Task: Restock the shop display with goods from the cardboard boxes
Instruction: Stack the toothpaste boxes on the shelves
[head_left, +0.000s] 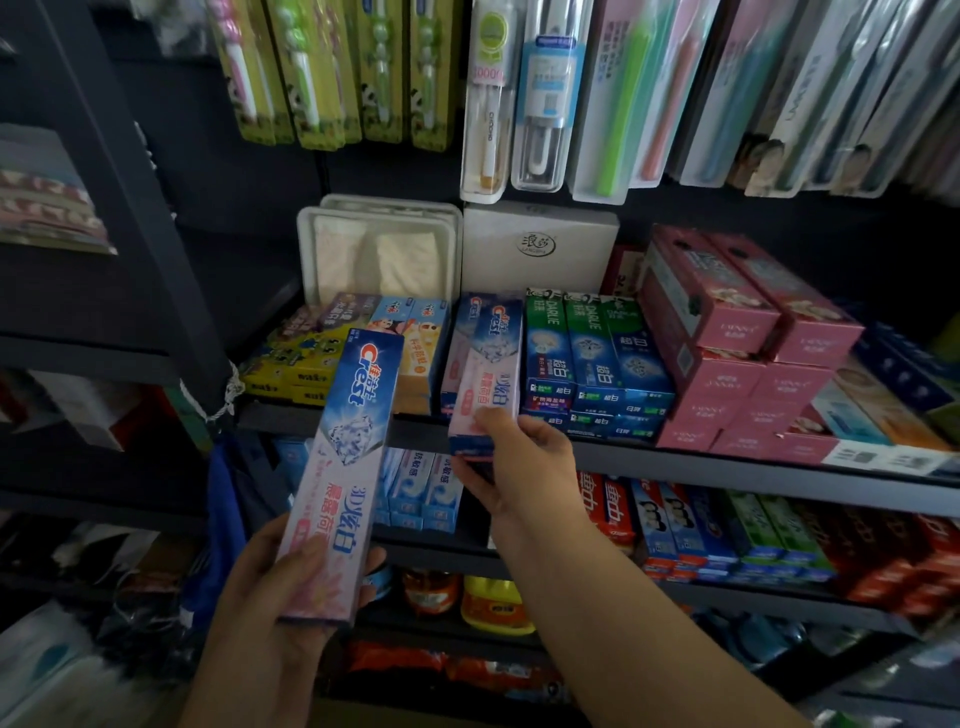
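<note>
My left hand (270, 587) grips the lower end of a long blue and pink Crest toothpaste box (343, 467), held upright in front of the shelves. My right hand (519, 457) holds the near end of a second Crest box (485, 395), which lies lengthwise on the middle shelf (727, 470) on top of other Crest boxes, between yellow children's toothpaste boxes (296, 364) and green Darlie boxes (587, 358). No cardboard box is in view.
Pink boxes (727, 332) are stacked at the shelf's right. White packs (384, 249) stand behind the toothpaste. Toothbrush packs (488, 93) hang above. The lower shelf holds more toothpaste boxes (701, 530). A dark shelf upright (135, 208) stands at the left.
</note>
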